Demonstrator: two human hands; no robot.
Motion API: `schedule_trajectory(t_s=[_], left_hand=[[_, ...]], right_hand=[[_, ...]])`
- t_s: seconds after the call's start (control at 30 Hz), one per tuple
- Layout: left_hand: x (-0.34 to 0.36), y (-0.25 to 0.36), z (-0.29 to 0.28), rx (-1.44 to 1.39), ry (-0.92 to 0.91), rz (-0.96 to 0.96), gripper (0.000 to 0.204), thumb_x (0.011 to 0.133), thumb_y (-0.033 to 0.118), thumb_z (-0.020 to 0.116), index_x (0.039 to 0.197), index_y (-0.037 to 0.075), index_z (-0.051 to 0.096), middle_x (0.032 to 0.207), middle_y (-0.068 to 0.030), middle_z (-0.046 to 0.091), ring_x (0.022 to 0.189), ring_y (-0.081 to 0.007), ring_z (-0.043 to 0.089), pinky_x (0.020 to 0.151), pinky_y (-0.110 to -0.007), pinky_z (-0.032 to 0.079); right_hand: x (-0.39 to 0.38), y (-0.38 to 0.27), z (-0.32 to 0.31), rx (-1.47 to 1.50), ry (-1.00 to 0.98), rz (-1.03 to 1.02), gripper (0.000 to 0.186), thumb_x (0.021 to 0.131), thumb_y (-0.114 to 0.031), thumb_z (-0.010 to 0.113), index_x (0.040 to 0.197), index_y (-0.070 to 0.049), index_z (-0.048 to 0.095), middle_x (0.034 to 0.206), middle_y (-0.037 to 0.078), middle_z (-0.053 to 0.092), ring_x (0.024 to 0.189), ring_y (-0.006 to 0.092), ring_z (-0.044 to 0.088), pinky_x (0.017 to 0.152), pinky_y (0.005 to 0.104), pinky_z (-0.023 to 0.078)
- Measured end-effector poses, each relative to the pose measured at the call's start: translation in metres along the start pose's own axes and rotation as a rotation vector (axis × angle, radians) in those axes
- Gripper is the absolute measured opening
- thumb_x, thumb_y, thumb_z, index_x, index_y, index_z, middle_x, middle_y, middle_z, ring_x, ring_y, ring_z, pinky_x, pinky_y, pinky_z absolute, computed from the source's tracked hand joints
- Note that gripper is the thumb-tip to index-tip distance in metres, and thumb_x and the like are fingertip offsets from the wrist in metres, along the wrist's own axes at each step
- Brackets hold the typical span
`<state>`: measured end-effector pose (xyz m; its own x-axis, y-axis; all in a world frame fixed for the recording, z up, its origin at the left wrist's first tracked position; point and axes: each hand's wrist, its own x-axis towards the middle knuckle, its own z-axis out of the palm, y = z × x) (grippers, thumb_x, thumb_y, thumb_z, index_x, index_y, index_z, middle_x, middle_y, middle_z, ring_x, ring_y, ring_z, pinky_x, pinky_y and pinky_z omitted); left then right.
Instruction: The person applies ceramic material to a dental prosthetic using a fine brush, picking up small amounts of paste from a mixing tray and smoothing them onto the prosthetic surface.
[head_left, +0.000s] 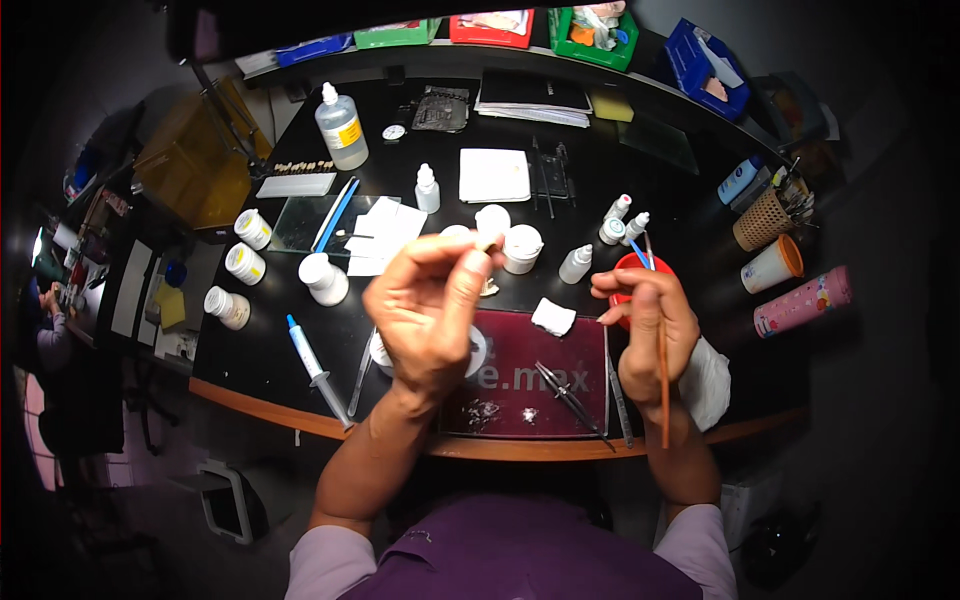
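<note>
My left hand (430,310) is raised over the middle of the bench, thumb and forefinger pinched on a small pale piece (487,243) too small to make out. My right hand (655,335) grips a thin brush (664,370) with an orange-brown handle, its upper end pointing away from me beside a red cup (628,264), which the hand partly hides. Between the hands lies a dark red mat (520,350) with white powder (530,415) on it. Tweezers (570,398) rest across its near right part, and a folded white pad (553,317) lies near its far edge.
White jars (324,280) and dropper bottles (576,263) stand around the hands. A syringe (318,372) lies at left, crumpled white tissue (708,385) beside my right wrist. Farther off are a large bottle (342,128), a white tray (494,176) and coloured bins (593,38).
</note>
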<state>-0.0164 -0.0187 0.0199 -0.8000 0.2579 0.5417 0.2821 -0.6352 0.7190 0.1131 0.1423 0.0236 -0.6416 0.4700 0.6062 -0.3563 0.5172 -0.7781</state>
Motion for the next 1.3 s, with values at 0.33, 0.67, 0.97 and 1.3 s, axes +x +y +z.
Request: schedule_trajectory(t_s=[0.33,0.67,0.97,1.3], left_hand=[[0.028,0.032,-0.041,-0.097,0.356,0.314,0.016,0.096,-0.003,0.058,0.111,-0.005,0.060,0.105,-0.0204,0.071,0.092,-0.0197,0.068,0.088,-0.032,0.054],[0.025,0.033,-0.040,-0.124,0.324,0.265,0.015,0.094,-0.005,0.062,0.109,-0.006,0.061,0.099,-0.0174,0.071,0.092,-0.0167,0.069,0.086,-0.027,0.056],[0.027,0.031,-0.037,-0.129,0.298,0.171,0.014,0.093,-0.005,0.063,0.106,-0.006,0.063,0.098,-0.0156,0.071,0.090,-0.0145,0.069,0.083,-0.023,0.054],[0.009,0.010,-0.016,0.153,-0.182,-0.143,0.009,0.088,-0.004,0.069,0.097,-0.005,0.069,0.089,-0.0084,0.072,0.080,-0.0102,0.067,0.074,-0.023,0.052]], right_hand=[[0.022,0.000,0.105,-0.721,-0.372,-0.506,0.032,0.076,-0.022,0.080,0.072,-0.007,0.052,0.065,0.009,0.052,0.062,0.0270,0.054,0.060,0.0388,0.041],[0.024,0.014,0.132,-0.830,-0.372,-0.402,0.026,0.073,-0.012,0.079,0.069,-0.005,0.055,0.060,0.010,0.058,0.066,0.0271,0.057,0.064,0.0416,0.041],[0.032,0.013,0.099,-0.143,-0.229,0.078,0.037,0.080,0.006,0.075,0.067,-0.005,0.042,0.068,0.011,0.068,0.064,0.0097,0.064,0.056,0.0251,0.052],[0.024,-0.008,0.049,0.142,-0.047,0.086,0.032,0.087,0.007,0.067,0.076,-0.006,0.040,0.084,0.012,0.064,0.071,0.0108,0.066,0.062,0.0220,0.056]])
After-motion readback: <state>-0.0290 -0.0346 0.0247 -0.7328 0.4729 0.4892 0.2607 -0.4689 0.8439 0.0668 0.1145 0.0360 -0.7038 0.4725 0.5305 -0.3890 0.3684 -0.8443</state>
